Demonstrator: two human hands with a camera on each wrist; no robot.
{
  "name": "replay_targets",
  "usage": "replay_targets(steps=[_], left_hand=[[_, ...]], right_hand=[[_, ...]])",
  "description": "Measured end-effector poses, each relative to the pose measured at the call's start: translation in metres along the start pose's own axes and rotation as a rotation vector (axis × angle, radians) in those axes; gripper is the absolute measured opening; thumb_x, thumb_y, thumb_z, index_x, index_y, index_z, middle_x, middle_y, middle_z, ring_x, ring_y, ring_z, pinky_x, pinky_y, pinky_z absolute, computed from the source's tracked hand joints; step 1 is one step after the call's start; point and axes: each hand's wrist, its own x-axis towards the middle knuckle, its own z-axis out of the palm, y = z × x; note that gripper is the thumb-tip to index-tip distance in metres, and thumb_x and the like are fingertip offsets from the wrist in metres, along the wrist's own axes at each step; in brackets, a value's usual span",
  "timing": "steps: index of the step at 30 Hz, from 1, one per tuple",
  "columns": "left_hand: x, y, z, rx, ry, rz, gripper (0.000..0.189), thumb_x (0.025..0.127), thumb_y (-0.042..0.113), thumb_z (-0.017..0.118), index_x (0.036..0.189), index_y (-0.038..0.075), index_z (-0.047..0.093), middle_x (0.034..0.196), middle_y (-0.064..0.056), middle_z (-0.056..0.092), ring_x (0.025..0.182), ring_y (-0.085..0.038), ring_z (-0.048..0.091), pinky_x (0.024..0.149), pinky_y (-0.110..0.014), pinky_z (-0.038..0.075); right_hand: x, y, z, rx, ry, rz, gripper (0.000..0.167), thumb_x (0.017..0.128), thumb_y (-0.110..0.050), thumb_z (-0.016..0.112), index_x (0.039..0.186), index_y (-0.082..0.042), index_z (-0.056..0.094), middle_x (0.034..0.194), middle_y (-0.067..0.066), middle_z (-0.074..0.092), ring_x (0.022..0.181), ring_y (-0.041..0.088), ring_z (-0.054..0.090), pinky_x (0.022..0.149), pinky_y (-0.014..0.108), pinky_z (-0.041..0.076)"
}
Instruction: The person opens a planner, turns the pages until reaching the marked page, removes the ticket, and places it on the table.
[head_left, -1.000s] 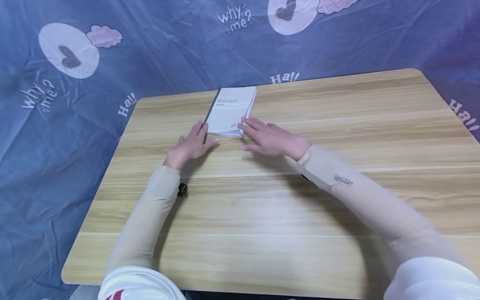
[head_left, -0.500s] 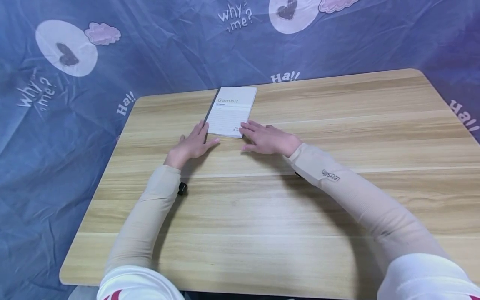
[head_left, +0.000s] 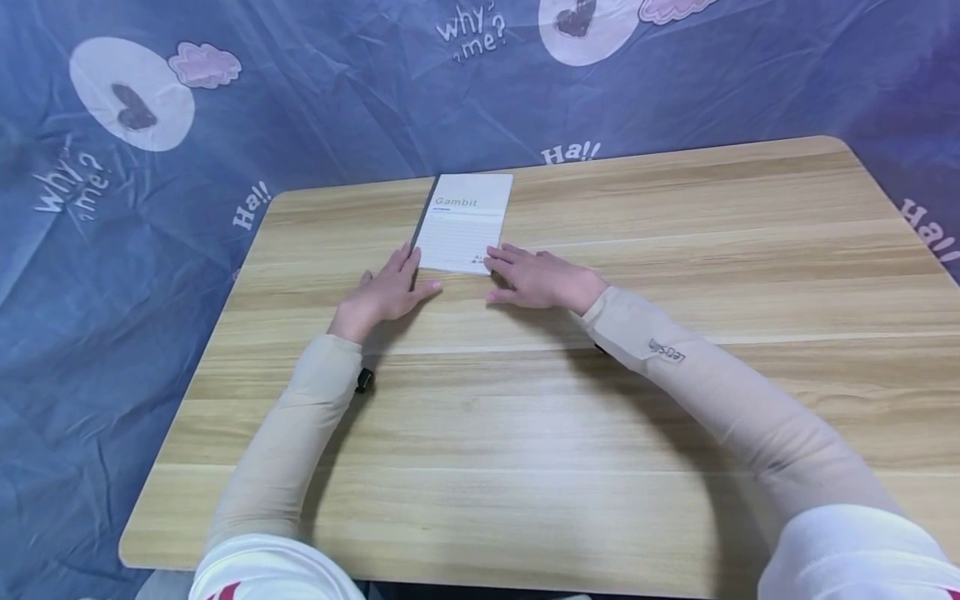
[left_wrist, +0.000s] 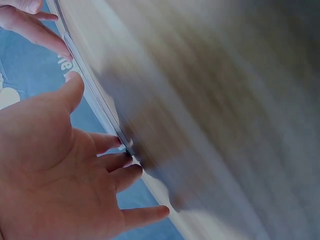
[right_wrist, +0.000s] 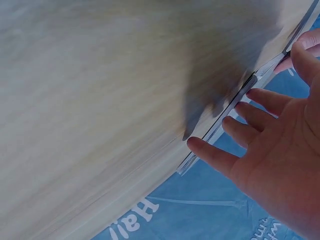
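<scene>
A white notebook point(head_left: 463, 223) with a dark spine and "Gambit" on its cover lies closed near the table's far edge. At its lower left corner my left hand point(head_left: 382, 290) touches the spine side with straight, spread fingers. My right hand point(head_left: 543, 279) has its fingertips against the lower right corner, fingers extended. In the left wrist view, the left palm point(left_wrist: 65, 170) is seen with the fingertips by the notebook's thin edge. The right wrist view has the right hand's fingers point(right_wrist: 257, 117) along the opposite edge. Neither hand curls round the notebook.
The wooden table point(head_left: 480, 417) extends toward me and to the right. A blue cloth point(head_left: 337, 92) with printed words and shapes hangs behind its far edge and down the left side. Both forearms wear beige sleeves point(head_left: 285, 442).
My right hand has come down onto the notebook's right corner, and the raised pages there now lie flat. The notebook and left hand have shifted very slightly right.
</scene>
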Motion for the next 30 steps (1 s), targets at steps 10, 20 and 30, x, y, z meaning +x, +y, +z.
replay_targets(steps=[10,20,30], left_hand=[[-0.014,0.015,0.006,0.026,-0.009,0.036,0.085,0.101,0.058,0.037,0.157,0.006,0.000,0.163,-0.015,-0.009,0.149,-0.030,-0.003,0.112,-0.067,0.006],[-0.028,0.031,0.018,0.059,-0.022,0.079,0.085,0.100,0.059,0.038,0.158,0.009,0.001,0.163,-0.013,-0.008,0.149,-0.028,-0.001,0.113,-0.066,0.007],[-0.046,0.054,0.028,0.029,-0.032,0.126,0.084,0.100,0.057,0.041,0.158,0.010,0.005,0.164,-0.011,-0.007,0.150,-0.026,0.000,0.114,-0.064,0.008]], right_hand=[[-0.020,0.006,0.003,-0.007,0.021,-0.024,0.075,0.101,-0.050,0.047,0.155,-0.004,0.024,0.163,0.012,0.011,0.149,0.031,0.009,0.111,0.063,0.022],[-0.047,0.014,0.010,-0.007,0.045,-0.034,0.075,0.100,-0.049,0.051,0.155,-0.004,0.026,0.162,0.012,0.014,0.148,0.032,0.012,0.110,0.064,0.023],[-0.080,0.023,0.020,-0.015,0.076,-0.048,0.075,0.099,-0.049,0.052,0.154,-0.004,0.028,0.162,0.012,0.018,0.147,0.032,0.017,0.111,0.062,0.023]])
